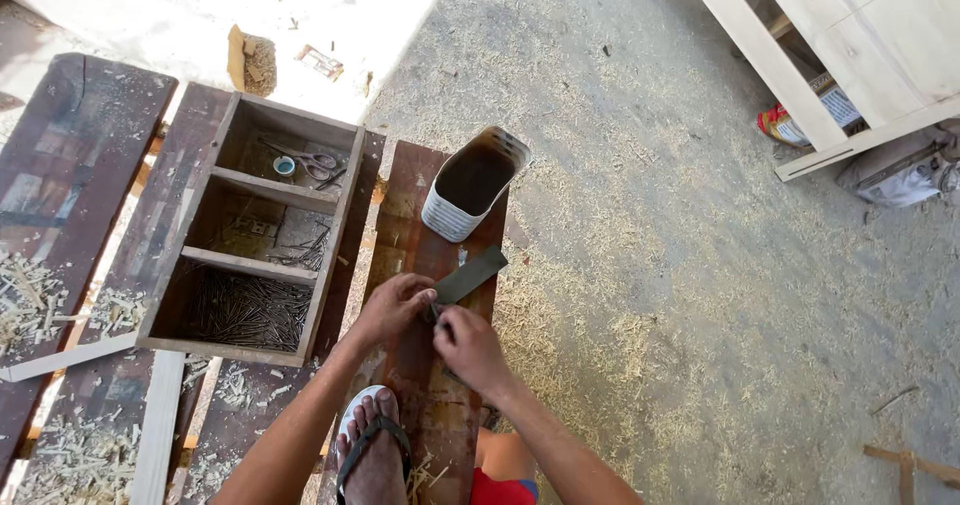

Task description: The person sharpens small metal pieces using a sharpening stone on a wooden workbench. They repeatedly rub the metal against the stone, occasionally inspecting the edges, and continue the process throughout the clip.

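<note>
My left hand (392,305) and my right hand (468,347) meet over a reddish-brown plank (428,405). Together they pinch the near end of a flat dark grey metal blade (470,274), which slants up and to the right across the plank. My foot in a flip-flop (374,450) rests on the plank just below the hands. Beyond the blade stands a cut-open white container (470,183) with a dark inside.
A wooden tray (330,255) with three compartments lies to the left, holding nails, scissors and small bits. Dark boards with wood shavings (60,265) lie farther left. Pale wooden furniture (850,45) stands at the top right. The ground is sawdust-strewn concrete.
</note>
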